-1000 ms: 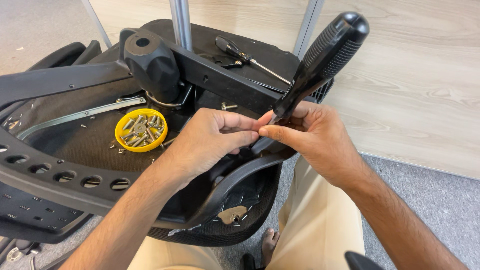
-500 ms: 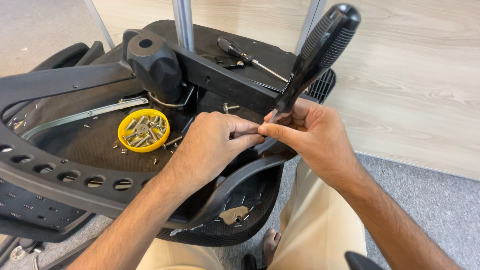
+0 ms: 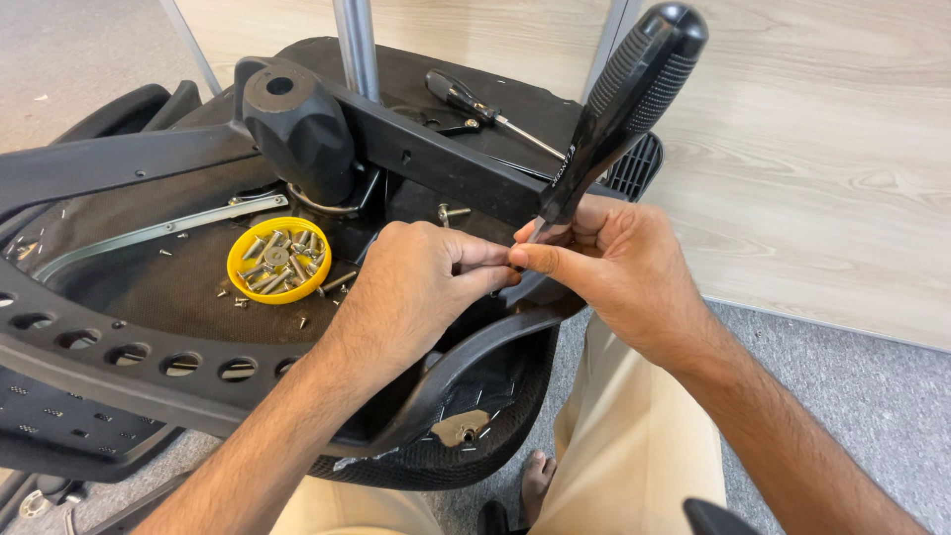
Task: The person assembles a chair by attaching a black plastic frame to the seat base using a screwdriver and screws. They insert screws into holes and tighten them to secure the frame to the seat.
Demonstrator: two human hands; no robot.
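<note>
An upturned black office chair (image 3: 129, 297) lies across my lap with its underside up. My right hand (image 3: 614, 272) grips the lower shaft of a large black-handled screwdriver (image 3: 634, 89) that stands tilted up and to the right. My left hand (image 3: 416, 287) pinches its fingertips against my right thumb, right at the tool's tip, over the chair's curved black arm piece (image 3: 466, 367). Whatever small part sits between the fingertips is hidden.
A yellow dish (image 3: 278, 260) full of several screws rests on the seat underside, with loose screws scattered around it. A second, smaller screwdriver (image 3: 485, 109) lies on the far part of the chair. Beyond are a metal pole (image 3: 355, 45), a wood-look panel and grey carpet.
The screwdriver handle has shifted slightly, staying tilted up and right. Both hands stay pinched together at its tip with only small finger adjustments.
</note>
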